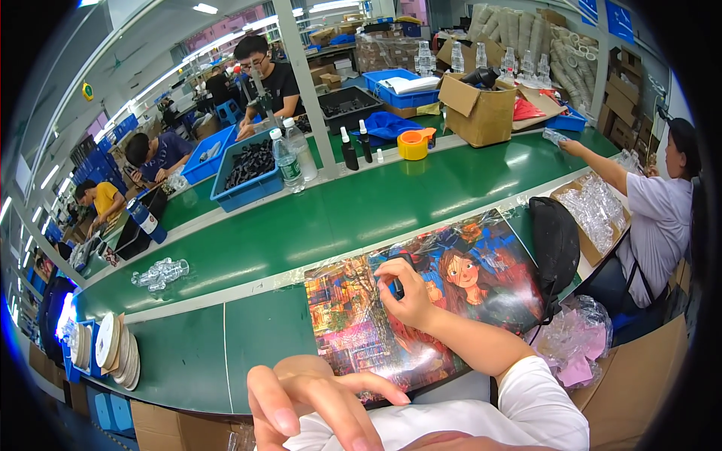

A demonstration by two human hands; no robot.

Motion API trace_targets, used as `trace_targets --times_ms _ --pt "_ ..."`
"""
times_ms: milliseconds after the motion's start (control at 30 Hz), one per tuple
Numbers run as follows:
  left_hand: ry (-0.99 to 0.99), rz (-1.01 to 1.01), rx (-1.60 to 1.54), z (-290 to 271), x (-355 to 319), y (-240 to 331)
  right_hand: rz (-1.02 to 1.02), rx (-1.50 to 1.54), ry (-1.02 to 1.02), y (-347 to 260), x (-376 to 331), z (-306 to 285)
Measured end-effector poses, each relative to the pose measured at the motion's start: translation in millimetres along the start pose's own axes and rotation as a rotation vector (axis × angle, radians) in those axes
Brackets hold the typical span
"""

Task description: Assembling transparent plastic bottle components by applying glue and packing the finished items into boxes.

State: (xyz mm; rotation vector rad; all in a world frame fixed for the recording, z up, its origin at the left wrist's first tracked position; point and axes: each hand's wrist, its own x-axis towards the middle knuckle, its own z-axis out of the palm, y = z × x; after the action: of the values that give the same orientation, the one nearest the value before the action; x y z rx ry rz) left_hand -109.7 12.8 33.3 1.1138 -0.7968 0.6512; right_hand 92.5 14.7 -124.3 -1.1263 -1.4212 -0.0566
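Observation:
My left hand [320,406] is raised close to the camera at the lower edge, its fingers spread and nothing visible in them. My right hand [408,295] hovers over or rests on a glossy mat [342,331] printed with a colourful cartoon picture. Its thumb and forefinger curl toward each other in a ring. Something dark shows in and behind that ring; I cannot make out whether it is a held part or the print. The mat lies on the green bench [263,338] in front of me. A clump of clear plastic pieces [160,274] lies farther left on the green conveyor belt [338,218].
Cord spools [118,351] stand at the left end. Across the belt are a blue bin of black parts [252,167], clear bottles [288,159], yellow tape [414,144] and a cardboard box [478,109]. A black bag [554,244] sits right of the mat. A co-worker [647,180] reaches over the belt.

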Motion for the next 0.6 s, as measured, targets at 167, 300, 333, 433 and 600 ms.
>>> trace_targets --times_ms 167,300,333,433,600 --pt "-0.058 0.009 -0.038 -2.9 7.3 -0.6 0.004 0.001 -0.006 1.8 0.6 -2.2" --pt "-0.059 0.024 -0.034 -3.6 6.0 0.6 0.008 0.017 -0.006 1.5 0.9 0.7" --pt "-0.058 0.03 -0.03 -3.0 5.7 1.8 0.005 0.026 -0.01 1.1 1.0 2.0" --pt "-0.048 0.018 -0.022 -3.2 8.5 5.6 0.014 0.029 -0.016 1.9 0.3 3.4" --pt "-0.09 0.037 -0.023 -7.7 11.4 8.5 0.021 0.025 -0.023 1.7 -0.8 0.5"
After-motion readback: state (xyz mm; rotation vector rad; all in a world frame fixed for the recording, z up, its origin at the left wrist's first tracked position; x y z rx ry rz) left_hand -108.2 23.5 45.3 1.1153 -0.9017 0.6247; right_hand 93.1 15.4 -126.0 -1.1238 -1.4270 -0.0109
